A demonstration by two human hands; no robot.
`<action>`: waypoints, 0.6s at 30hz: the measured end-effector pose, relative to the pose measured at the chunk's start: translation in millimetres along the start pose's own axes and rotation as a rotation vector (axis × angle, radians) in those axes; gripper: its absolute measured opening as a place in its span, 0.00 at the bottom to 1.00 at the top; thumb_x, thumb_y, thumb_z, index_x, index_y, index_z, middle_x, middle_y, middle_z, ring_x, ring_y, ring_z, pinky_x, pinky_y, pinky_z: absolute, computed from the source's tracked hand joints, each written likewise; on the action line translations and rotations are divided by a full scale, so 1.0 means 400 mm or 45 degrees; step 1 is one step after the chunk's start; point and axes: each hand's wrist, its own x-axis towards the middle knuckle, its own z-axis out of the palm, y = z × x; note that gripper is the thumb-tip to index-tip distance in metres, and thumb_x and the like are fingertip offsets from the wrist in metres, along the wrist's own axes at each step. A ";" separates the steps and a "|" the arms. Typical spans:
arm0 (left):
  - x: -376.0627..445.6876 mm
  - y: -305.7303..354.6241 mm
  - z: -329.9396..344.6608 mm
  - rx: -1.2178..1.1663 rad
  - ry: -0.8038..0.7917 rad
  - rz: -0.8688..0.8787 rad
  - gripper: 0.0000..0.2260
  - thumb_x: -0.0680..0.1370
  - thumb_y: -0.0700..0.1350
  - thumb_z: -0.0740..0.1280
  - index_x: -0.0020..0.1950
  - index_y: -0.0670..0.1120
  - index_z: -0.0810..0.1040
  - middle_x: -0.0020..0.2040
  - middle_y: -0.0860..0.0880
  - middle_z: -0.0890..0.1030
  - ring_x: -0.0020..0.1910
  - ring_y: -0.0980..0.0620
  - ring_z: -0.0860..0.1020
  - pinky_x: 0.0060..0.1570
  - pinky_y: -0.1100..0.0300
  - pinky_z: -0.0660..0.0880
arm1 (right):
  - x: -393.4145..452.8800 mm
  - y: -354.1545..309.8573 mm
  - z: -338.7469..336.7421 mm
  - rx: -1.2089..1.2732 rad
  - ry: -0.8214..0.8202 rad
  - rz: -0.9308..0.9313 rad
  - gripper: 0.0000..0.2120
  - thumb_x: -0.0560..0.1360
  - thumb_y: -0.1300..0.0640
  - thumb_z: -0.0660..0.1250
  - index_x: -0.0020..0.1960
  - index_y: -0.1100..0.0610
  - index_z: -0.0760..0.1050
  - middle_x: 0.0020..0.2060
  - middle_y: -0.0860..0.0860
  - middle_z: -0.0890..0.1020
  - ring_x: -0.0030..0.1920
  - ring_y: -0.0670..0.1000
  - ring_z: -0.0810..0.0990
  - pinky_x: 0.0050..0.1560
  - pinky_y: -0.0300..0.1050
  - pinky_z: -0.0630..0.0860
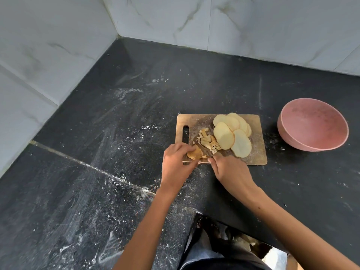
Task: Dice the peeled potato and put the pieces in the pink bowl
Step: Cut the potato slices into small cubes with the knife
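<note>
A wooden cutting board (257,152) lies on the black counter. Several round pale potato slices (231,133) overlap on its right half, and a small heap of diced pieces (207,139) sits in the middle. At the board's near left corner my left hand (176,162) pins down a browner stack of potato slices (194,153). My right hand (231,172) grips the handle of a knife (202,148), whose blade rests slanted across that stack. The pink bowl (313,124) stands empty to the right of the board.
The black stone counter (116,152) is streaked with white powder and has a seam running diagonally at the left. Marble-look tiled walls (58,45) close it in at the back and left. The counter edge and my legs show below.
</note>
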 end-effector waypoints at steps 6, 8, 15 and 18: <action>-0.014 0.013 0.014 0.022 0.114 -0.073 0.11 0.68 0.47 0.78 0.49 0.47 0.85 0.50 0.55 0.82 0.52 0.55 0.75 0.60 0.54 0.67 | -0.005 0.019 -0.012 -0.004 0.004 0.163 0.17 0.83 0.47 0.47 0.56 0.56 0.69 0.38 0.51 0.74 0.42 0.55 0.79 0.37 0.47 0.69; -0.017 0.019 0.022 0.053 0.128 -0.085 0.11 0.69 0.47 0.78 0.49 0.47 0.85 0.49 0.54 0.82 0.52 0.53 0.76 0.59 0.56 0.67 | -0.022 0.003 -0.010 0.024 0.003 0.117 0.17 0.83 0.47 0.46 0.55 0.56 0.68 0.38 0.52 0.76 0.41 0.55 0.79 0.37 0.47 0.69; -0.033 0.022 0.045 0.128 0.208 0.003 0.11 0.67 0.41 0.78 0.48 0.42 0.85 0.44 0.50 0.82 0.47 0.49 0.78 0.59 0.60 0.64 | -0.027 -0.027 0.010 0.058 -0.022 0.065 0.17 0.83 0.47 0.46 0.55 0.57 0.67 0.43 0.55 0.80 0.45 0.58 0.80 0.38 0.48 0.67; -0.028 0.021 0.045 0.118 0.207 0.014 0.10 0.67 0.41 0.78 0.46 0.42 0.84 0.43 0.50 0.81 0.47 0.49 0.78 0.60 0.61 0.63 | -0.023 -0.031 0.012 0.065 -0.012 0.048 0.17 0.83 0.47 0.46 0.55 0.58 0.68 0.43 0.55 0.80 0.45 0.58 0.80 0.37 0.47 0.66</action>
